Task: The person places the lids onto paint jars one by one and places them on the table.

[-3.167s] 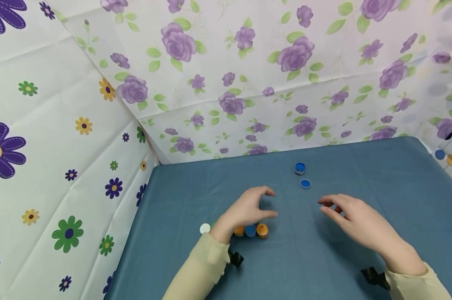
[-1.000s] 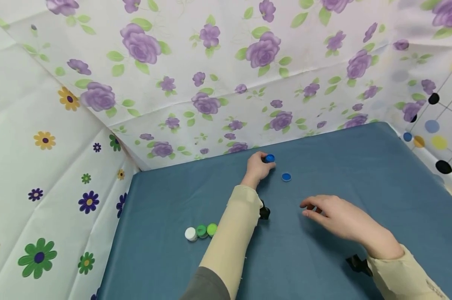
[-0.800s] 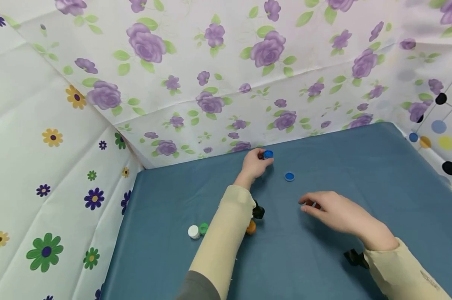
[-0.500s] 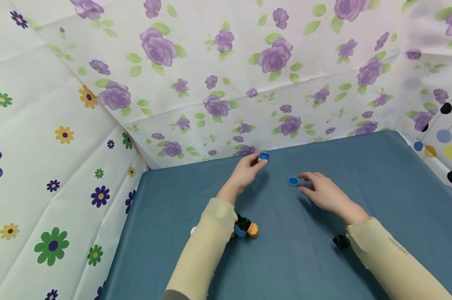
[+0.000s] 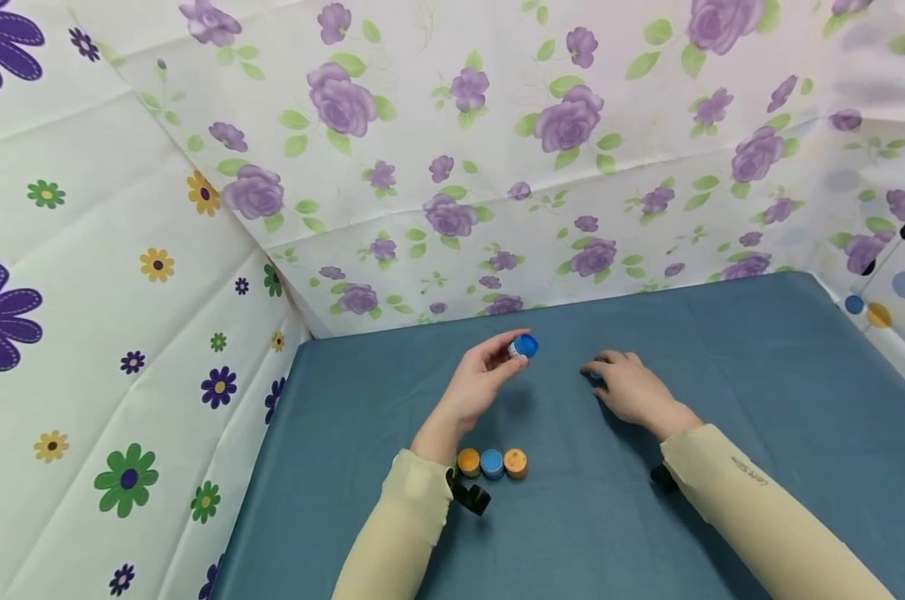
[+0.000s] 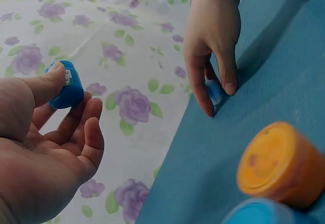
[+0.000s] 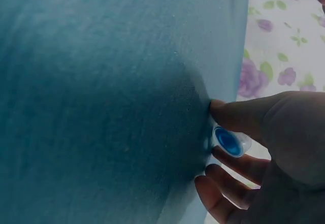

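Note:
A small blue paint jar [image 5: 525, 346] is held up off the table between the thumb and fingers of my left hand [image 5: 470, 387]. In the left wrist view the jar [image 6: 71, 84] shows a white label, and the other fingers curl loosely below it. My right hand [image 5: 634, 393] is down at the tabletop, pinching a round blue lid with a clear rim [image 7: 229, 141] between thumb and index finger. From the left wrist view, that lid [image 6: 214, 92] stands tilted between the fingertips, close to the table surface.
Near my left wrist stand an orange jar [image 5: 468, 462], a light blue jar [image 5: 492, 464] and another orange jar [image 5: 516, 462] in a row. The blue-covered table [image 5: 572, 533] ends at a floral sheet [image 5: 490, 225] at the back, with another patterned sheet [image 5: 167, 333] on the left.
My left hand reached the blue jar at the back, lifted it and drew it nearer. My right hand moved forward to the lid and took hold of it.

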`<state>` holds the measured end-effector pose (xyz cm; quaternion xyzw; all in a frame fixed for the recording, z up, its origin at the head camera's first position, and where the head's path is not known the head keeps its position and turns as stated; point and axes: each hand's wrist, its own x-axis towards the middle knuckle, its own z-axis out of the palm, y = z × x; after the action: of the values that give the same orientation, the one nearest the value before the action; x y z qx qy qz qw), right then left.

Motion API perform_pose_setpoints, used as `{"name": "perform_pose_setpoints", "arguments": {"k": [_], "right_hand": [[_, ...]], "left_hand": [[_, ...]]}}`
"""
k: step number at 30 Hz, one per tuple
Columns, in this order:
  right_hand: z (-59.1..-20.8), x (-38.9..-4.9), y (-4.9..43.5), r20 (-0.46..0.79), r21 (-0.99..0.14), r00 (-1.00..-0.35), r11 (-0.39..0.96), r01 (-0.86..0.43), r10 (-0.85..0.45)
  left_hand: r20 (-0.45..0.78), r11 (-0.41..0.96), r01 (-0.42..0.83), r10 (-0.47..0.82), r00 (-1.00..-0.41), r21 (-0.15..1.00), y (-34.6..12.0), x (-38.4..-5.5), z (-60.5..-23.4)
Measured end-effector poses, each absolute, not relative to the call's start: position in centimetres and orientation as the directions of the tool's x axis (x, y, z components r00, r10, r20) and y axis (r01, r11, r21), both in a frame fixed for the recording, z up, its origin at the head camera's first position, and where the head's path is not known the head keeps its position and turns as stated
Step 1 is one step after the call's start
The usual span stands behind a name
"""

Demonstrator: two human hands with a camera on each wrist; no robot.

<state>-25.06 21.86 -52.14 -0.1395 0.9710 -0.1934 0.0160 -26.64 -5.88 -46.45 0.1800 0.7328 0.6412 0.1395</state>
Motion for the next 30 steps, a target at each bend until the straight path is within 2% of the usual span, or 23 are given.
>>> {"name": "perform_pose_setpoints", "arguments": {"k": [10,14,20,24,27,30], "right_hand": [[-53.0,-23.3,22.9,0.089,-0.403,-0.961,0.873,-0.275,-0.262],[-52.3,-22.7,22.8,0.073,-0.49,-0.974,0.843,-0.221,-0.214],[-50.0,-21.1,21.8,0.036,-0.719,-0.988,0.683,-0.13,-0.15],[-48.2,-19.6,20.4,0.043,-0.856,-0.992,0.508,-0.099,-0.122],[-47.0,-18.6,19.5,0.071,-0.917,-0.99,0.382,-0.112,-0.121],[-45.9,-17.7,18.8,0.118,-0.936,-0.986,0.318,-0.151,-0.121]], "left_hand": [[0.084,-0.045,0.071,0.468,-0.879,0.996,-7.1,-23.0,-47.3],[0.108,-0.09,0.074,0.471,-0.875,0.993,-7.1,-22.4,-47.4],[0.129,-0.1,0.092,0.467,-0.875,0.991,-7.3,-21.8,-47.3],[0.129,-0.104,0.091,0.468,-0.874,0.99,-7.2,-21.5,-47.7],[0.13,-0.105,0.09,0.483,-0.866,0.99,-6.9,-21.3,-48.1],[0.134,-0.103,0.095,0.498,-0.857,0.99,-6.6,-21.3,-48.2]]}}
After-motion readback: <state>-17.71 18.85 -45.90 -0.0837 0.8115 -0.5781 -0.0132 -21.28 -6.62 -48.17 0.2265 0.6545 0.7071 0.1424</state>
